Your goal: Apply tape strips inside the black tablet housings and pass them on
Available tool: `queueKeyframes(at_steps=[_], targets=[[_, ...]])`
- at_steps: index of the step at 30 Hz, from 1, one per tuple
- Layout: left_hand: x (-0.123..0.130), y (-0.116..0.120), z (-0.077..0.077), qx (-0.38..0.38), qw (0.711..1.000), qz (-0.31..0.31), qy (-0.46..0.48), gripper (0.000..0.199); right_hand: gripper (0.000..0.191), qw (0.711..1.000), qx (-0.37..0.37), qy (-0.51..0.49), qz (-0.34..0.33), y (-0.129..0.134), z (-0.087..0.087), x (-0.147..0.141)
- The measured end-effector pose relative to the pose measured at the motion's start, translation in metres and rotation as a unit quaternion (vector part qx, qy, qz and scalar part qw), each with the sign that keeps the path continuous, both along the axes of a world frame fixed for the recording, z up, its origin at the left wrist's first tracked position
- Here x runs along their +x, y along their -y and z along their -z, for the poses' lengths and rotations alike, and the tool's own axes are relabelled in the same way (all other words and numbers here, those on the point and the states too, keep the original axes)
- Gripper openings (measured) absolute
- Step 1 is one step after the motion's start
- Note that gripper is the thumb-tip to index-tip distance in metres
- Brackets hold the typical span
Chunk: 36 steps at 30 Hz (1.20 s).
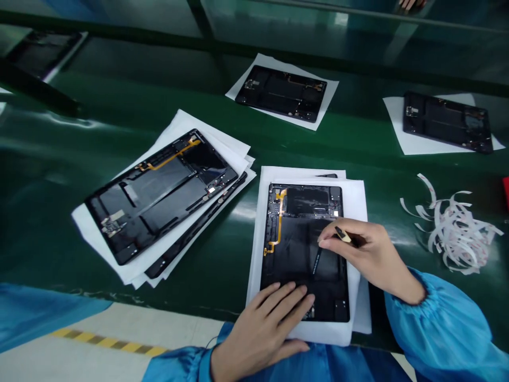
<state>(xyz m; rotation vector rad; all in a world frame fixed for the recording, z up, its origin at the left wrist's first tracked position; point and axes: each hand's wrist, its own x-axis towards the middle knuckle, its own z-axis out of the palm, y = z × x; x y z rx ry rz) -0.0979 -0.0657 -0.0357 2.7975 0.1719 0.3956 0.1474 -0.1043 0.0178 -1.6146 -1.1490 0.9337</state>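
I'd steady the tablet shell (296, 244) under that spread left hand (266, 330), lightly guiding the tool (342, 234) the right hand (369, 252) pinches.

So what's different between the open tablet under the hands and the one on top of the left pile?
The near tablet lies almost straight up and down in the picture; the pile-top tablet is slanted. The left hand rests on the near tablet, but no hand touches the pile-top tablet. Both are black inside, have an orange strip and lie on white paper.
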Motion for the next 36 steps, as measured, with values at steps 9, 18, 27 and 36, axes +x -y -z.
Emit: queueKeyframes(at_steps=[9,18,27,36], targets=[[-0.006,0.005,0.004,0.005,1.0,0.002,-0.008,0.048,0.017,0.996,0.068,0.045,-0.02,0.005,-0.02,-0.006],[-0.004,0.006,0.006,0.012,1.0,-0.006,-0.007,0.045,0.009,0.988,0.069,0.141,0.011,-0.022,0.048,0.007],[-0.001,0.006,0.008,0.032,0.999,0.009,-0.017,0.038,0.013,0.987,0.048,0.154,0.008,-0.019,0.046,0.007],[0.001,0.007,0.007,0.04,0.999,0.008,-0.017,0.036,0.018,0.984,0.042,0.172,-0.004,-0.021,0.046,0.007]])
